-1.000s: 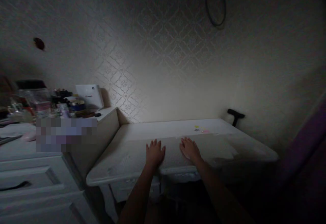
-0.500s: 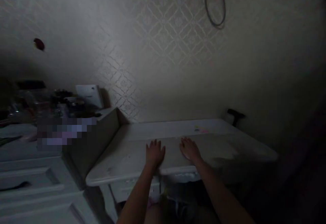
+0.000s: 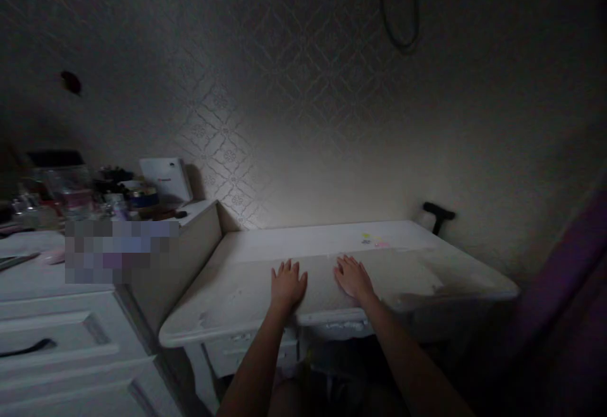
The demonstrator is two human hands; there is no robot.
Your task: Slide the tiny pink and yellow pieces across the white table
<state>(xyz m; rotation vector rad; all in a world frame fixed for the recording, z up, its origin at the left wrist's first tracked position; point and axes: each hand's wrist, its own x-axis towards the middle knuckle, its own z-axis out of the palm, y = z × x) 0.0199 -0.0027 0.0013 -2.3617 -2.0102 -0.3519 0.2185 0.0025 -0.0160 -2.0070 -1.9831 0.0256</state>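
Observation:
A white desk (image 3: 246, 287) with a rounded front edge stands against the wall in front of me. Palm down near its front edge, my left hand (image 3: 288, 283) rests with its fingers apart and nothing in it. To the right, separated by a gap, my right hand (image 3: 351, 275) also lies flat on the desk top, fingers stretched out and holding nothing. Beyond it, small yellow and pink markings (image 3: 379, 242) show on the paler back strip of the desk.
At the left, a white drawer cabinet (image 3: 52, 303) carries bottles, a blue-banded jar (image 3: 143, 198) and a white box (image 3: 165, 180). A black T-shaped handle (image 3: 439, 211) rises behind the desk's right side. A cable loop (image 3: 401, 44) hangs on the wall; purple fabric (image 3: 564, 284) is at right.
The light has shifted: the upper wall is darker, while the desk and lower wall look brighter. Both hands have stayed in place.

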